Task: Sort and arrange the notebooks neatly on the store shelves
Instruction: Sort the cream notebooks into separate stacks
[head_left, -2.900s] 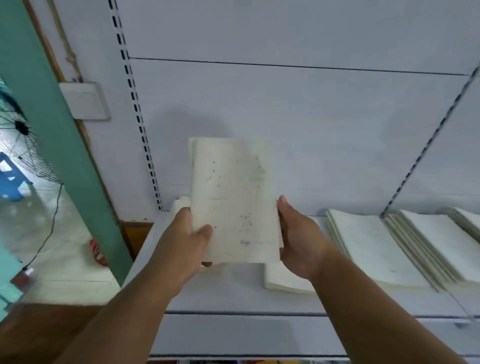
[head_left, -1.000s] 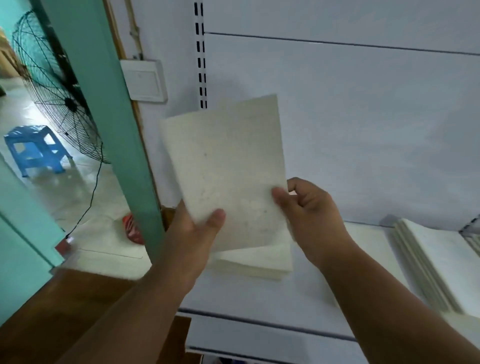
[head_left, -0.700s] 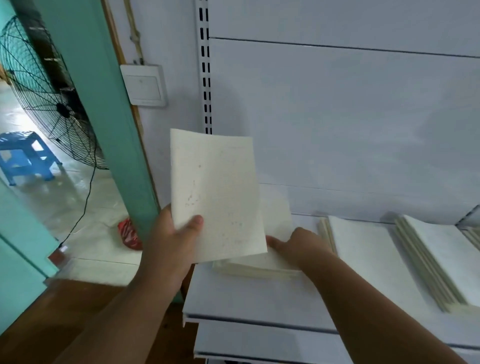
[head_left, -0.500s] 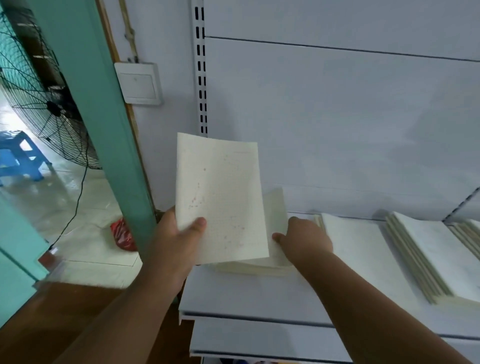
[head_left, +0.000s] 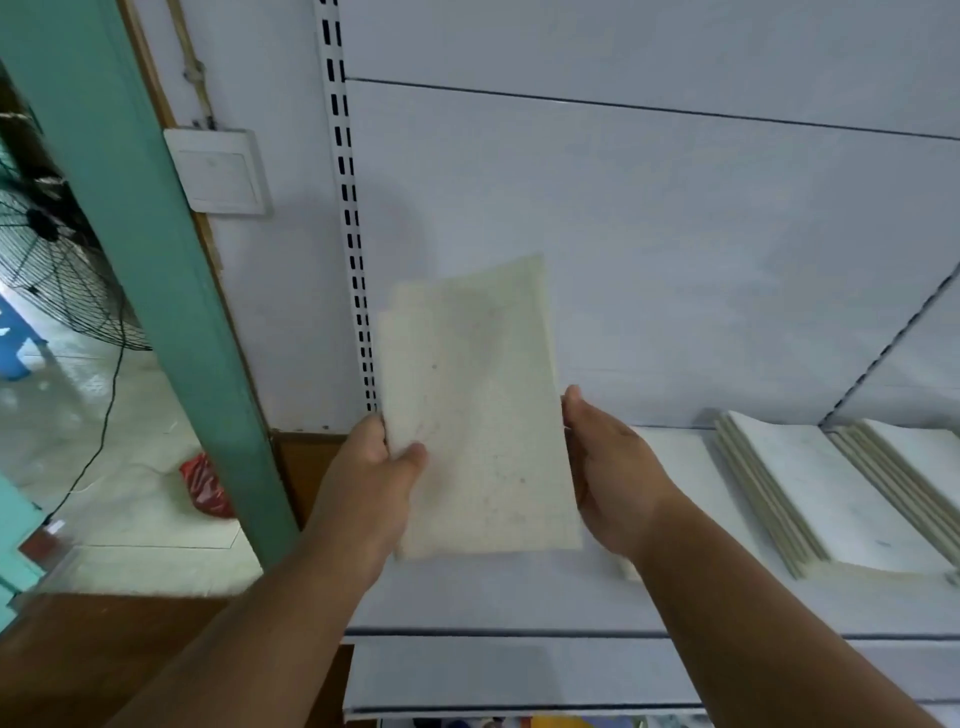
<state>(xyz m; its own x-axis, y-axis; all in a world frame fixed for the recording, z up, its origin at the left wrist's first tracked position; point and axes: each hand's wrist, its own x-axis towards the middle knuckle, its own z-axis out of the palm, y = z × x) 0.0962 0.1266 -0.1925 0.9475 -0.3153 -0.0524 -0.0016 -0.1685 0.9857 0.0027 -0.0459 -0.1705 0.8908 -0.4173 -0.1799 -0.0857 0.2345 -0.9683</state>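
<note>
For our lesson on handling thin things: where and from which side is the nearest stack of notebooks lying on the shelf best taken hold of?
Take the stack of notebooks by its long left edge, coming from the left over the bare shelf. It lies flat, its layered edges show on that side, and another stack crowds its right. Slide the fingers under and put the thumb on top.

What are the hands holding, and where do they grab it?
A cream notebook. The left hand pinches its lower left edge; the right hand steadies its right edge.
</note>
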